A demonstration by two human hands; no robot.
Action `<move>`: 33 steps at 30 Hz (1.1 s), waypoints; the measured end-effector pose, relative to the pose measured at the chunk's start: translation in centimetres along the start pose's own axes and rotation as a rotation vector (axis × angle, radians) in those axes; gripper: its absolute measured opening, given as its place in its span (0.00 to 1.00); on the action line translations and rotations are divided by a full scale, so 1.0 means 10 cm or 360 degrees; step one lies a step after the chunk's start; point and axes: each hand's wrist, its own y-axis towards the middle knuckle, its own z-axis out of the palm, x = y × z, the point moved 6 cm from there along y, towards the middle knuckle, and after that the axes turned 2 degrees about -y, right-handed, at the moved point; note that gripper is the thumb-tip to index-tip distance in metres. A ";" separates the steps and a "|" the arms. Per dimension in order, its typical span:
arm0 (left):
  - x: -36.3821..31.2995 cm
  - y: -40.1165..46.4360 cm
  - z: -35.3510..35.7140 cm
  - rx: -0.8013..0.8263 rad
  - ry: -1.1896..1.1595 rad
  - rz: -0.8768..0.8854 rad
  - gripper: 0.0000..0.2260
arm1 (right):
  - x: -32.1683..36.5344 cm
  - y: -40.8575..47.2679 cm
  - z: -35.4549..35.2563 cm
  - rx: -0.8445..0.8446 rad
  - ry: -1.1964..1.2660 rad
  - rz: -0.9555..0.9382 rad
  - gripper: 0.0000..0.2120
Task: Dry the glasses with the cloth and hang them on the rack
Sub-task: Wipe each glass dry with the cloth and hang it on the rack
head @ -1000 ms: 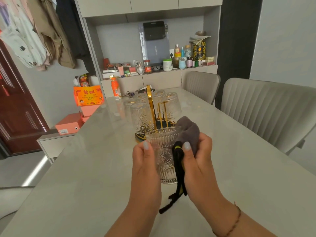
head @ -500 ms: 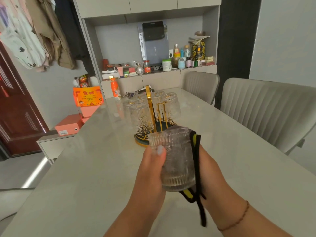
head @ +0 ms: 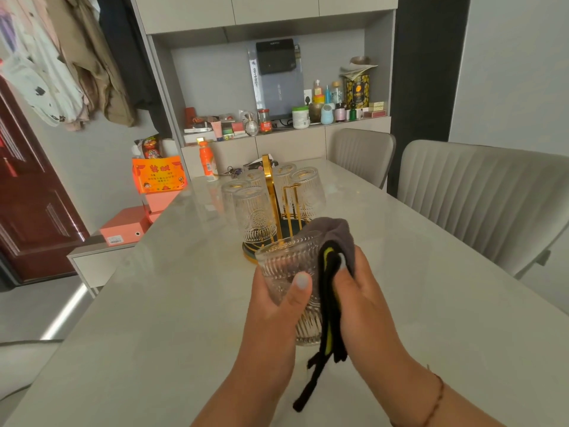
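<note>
Left hand (head: 277, 306) grips the ribbed glass (head: 289, 272) above the tabletop (head: 154, 334) — right hand (head: 363, 291) pinches the grey cloth (head: 335, 235) over its rim — rack (head: 271, 192) just behind

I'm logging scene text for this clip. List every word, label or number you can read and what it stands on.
None reads clearly.
Orange box: large characters, too blurred.
Orange bottle: label too small.
Yellow tin: round label, unreadable.
Grey wall unit: vertical print, too small.
Pink box: barcode sticker, illegible.
</note>
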 end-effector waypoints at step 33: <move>0.02 0.22 -0.43 0.0181 -0.0350 -0.0330 0.29 | 0.00 0.29 -0.54 -0.0423 0.0412 0.0277 0.10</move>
